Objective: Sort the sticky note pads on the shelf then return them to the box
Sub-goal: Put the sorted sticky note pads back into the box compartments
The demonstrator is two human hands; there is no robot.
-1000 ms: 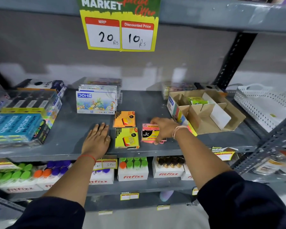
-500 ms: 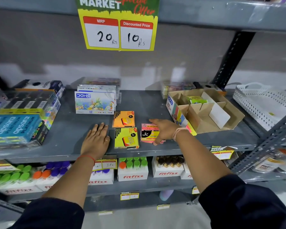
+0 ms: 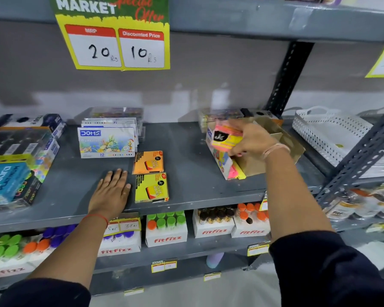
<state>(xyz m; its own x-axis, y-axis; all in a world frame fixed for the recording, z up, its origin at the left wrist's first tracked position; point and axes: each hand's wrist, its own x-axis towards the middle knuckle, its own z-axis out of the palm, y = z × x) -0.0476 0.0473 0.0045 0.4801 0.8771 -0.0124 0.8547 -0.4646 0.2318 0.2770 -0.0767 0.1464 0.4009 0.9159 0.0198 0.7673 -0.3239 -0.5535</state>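
My right hand (image 3: 251,138) grips a stack of pink sticky note pads (image 3: 225,138) and holds it in the air over the open cardboard box (image 3: 288,138) at the right of the grey shelf (image 3: 193,185). An orange pad (image 3: 148,162) and a yellow pad (image 3: 151,187) lie flat at the shelf's middle, one behind the other. My left hand (image 3: 110,191) rests palm down on the shelf just left of the yellow pad, holding nothing. Pink and yellow notes (image 3: 235,172) show at the box's near corner.
Doms pastel boxes (image 3: 106,141) stand behind the pads. Apsara packs (image 3: 7,180) fill the shelf's left end. A white perforated basket (image 3: 333,134) sits right of the upright post (image 3: 286,78). A price sign (image 3: 115,34) hangs above. Fitfizz bottle cartons (image 3: 166,229) line the lower shelf.
My right hand has lifted the pink pads off the shelf and carried them right and back to the box. The left hand stayed flat on the shelf.
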